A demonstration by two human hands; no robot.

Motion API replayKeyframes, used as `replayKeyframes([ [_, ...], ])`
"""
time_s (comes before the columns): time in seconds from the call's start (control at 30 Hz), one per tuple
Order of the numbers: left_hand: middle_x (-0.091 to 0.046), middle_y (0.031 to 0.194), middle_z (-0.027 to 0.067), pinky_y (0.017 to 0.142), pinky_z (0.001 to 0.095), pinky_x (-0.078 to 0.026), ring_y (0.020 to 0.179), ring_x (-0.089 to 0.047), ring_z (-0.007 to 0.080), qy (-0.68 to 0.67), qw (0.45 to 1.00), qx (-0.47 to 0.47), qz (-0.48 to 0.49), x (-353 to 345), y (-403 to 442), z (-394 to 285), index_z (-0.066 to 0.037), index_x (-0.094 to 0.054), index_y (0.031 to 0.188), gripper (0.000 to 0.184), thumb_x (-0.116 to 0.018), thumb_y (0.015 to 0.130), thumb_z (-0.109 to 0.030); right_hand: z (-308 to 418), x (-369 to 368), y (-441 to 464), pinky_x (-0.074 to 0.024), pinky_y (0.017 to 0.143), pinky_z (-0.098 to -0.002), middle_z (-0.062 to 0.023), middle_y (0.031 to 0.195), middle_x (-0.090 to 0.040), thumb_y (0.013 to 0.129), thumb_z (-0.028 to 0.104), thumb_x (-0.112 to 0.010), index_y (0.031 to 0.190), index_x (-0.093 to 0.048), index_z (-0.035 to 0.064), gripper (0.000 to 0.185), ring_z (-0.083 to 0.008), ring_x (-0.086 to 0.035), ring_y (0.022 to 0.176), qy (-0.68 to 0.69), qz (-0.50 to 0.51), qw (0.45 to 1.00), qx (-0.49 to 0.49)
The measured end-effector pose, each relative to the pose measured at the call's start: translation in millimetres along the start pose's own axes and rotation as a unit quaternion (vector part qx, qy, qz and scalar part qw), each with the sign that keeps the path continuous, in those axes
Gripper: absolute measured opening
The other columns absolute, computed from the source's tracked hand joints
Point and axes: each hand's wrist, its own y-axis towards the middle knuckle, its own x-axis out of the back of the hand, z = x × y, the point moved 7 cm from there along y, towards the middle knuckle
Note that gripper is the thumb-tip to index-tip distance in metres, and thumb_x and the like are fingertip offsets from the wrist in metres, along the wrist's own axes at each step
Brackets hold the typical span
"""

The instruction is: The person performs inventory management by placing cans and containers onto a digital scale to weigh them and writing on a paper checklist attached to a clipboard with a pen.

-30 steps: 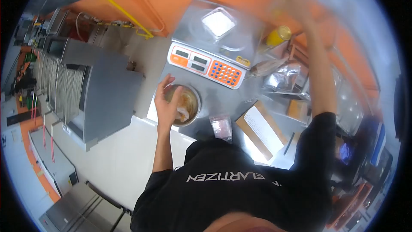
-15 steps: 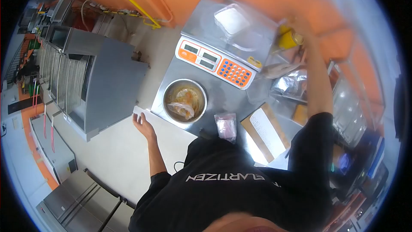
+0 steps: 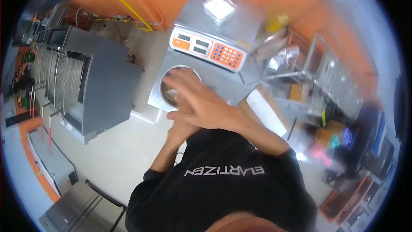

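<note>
Right hand back-up, motion-blurred, fingers spread and extended; nothing visible in its grasp. Left hand overlapped beneath it, mostly hidden; impossible to tell whether curled, flat or holding anything. Contact between the two likewise unclear.

Under the right fingertips: metal bowl, partly covered in view, contents only a pale-brown glimpse; touch or hover unclear. Beneath the bowl, steel table.

Straight ahead of the hands, beyond the bowl: scale, orange-and-white keypad panel on the near side, displays unreadable. On its platform, white-topped tray. Right of the hands, near: cardboard with white sheet on top. Farther ahead-right: crumpled foil-like packet, then blurred yellow container. Well apart to the left: grey steel appliance.
</note>
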Motion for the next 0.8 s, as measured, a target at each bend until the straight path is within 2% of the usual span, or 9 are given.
replayKeyframes([
  [0.13,-0.031,0.166,0.0194,0.126,0.0455,-0.025,0.154,-0.032,0.034,-0.082,0.94,0.067,0.324,-41.4,-24.1,-27.3,0.0,-0.022,0.163,0.098,-0.081,0.086,-0.011,-35.4,-21.4,-39.4,-0.0322,0.118,-0.0514,-0.0208,0.143,-0.057,0.092,0.033,-0.075,0.125,-0.069,0.0029,0.045,-0.0413,-0.043,0.142,-0.076,-0.006,0.997,-0.008],
  [0.23,-0.028,0.168,0.0202,0.127,0.0481,-0.023,0.159,-0.021,0.0342,-0.402,0.876,-0.024,0.266,-51.3,-46.6,-65.7,0.0,-0.023,0.164,0.106,-0.088,0.081,-0.014,-44.4,18.9,-59.5,-0.0411,0.109,-0.0487,-0.0156,0.13,-0.064,0.095,0.026,-0.072,0.117,-0.072,0.0041,0.031,-0.0366,-0.055,0.129,-0.021,-0.082,0.993,0.077],
  [0.33,-0.029,0.168,0.0202,0.126,0.0495,-0.026,0.158,-0.026,0.0339,-0.439,0.867,0.07,0.225,-54.9,-54.4,-33.1,-0.001,-0.024,0.164,0.096,-0.082,0.088,-0.013,-92.2,25.8,-77.3,-0.0527,0.086,-0.0395,-0.0133,0.109,-0.07,0.096,0.02,-0.072,0.11,-0.073,0.0022,0.023,-0.0263,-0.068,0.098,0.015,-0.161,0.986,-0.045],
  [0.37,-0.039,0.163,0.0221,0.124,0.0512,-0.032,0.154,-0.034,0.0345,-0.423,0.879,0.116,0.187,-50.4,-58.5,-18.1,0.001,-0.047,0.153,0.06,-0.067,0.102,-0.022,-102.0,22.0,-87.3,-0.0517,0.078,-0.0365,-0.0121,0.1,-0.07,0.096,0.019,-0.072,0.106,-0.073,0.0013,0.02,-0.0225,-0.066,0.088,0.021,-0.152,0.985,-0.074],
  [0.43,-0.046,0.158,0.0224,0.122,0.0515,-0.036,0.152,-0.037,0.0347,-0.486,0.844,0.177,0.141,-40.3,-74.2,18.2,0.003,-0.059,0.14,0.045,-0.055,0.108,-0.028,-115.9,15.6,-110.8,-0.0496,0.062,-0.0307,-0.0098,0.082,-0.069,0.097,0.016,-0.073,0.099,-0.073,-0.0006,0.017,-0.015,-0.062,0.067,0.036,-0.13,0.983,-0.128],
  [0.53,-0.055,0.151,0.0227,0.122,0.0525,-0.035,0.147,-0.043,0.0348,-0.545,0.807,0.221,0.042,-34.1,-108.9,79.8,0.006,-0.073,0.118,0.064,-0.035,0.113,-0.046,-120.7,-5.7,-150.9,-0.0452,0.057,-0.0281,-0.007,0.069,-0.065,0.096,0.016,-0.074,0.091,-0.072,-0.0018,0.019,-0.0092,-0.054,0.059,0.077,-0.078,0.97,-0.216],
  [0.63,-0.047,0.158,0.0202,0.125,0.0517,-0.027,0.146,-0.044,0.0332,-0.5,0.824,0.268,-0.009,-48.6,-124.7,65.2,0.003,-0.055,0.144,0.081,-0.027,0.109,-0.065,-105.3,-28.8,-176.1,-0.0424,0.056,-0.0255,-0.0042,0.061,-0.06,0.097,0.017,-0.075,0.091,-0.072,-0.0009,0.019,-0.0067,-0.052,0.057,0.111,-0.094,0.965,-0.22],
  [0.73,-0.047,0.157,0.0173,0.123,0.0471,-0.032,0.148,-0.041,0.0323,-0.617,0.714,0.323,-0.069,-96.8,-128.1,46.1,-0.003,-0.038,0.157,0.085,-0.03,0.106,-0.071,-41.3,-38.9,-174.6,-0.0497,0.08,-0.0394,-0.0129,0.105,-0.069,0.094,0.026,-0.074,0.113,-0.071,0.0036,0.03,-0.0254,-0.064,0.094,0.022,-0.078,0.997,0.002],
  [0.8,-0.044,0.158,0.0157,0.123,0.0449,-0.032,0.149,-0.039,0.0297,-0.816,0.56,0.11,0.093,-130.3,-119.5,9.2,0.0,-0.027,0.161,0.099,-0.028,0.101,-0.079,-39.7,-55.0,-187.9,-0.0365,0.111,-0.0543,-0.0165,0.138,-0.057,0.096,0.037,-0.066,0.132,-0.066,0.0079,0.047,-0.0371,-0.051,0.13,0.006,0.007,0.999,0.031],
])
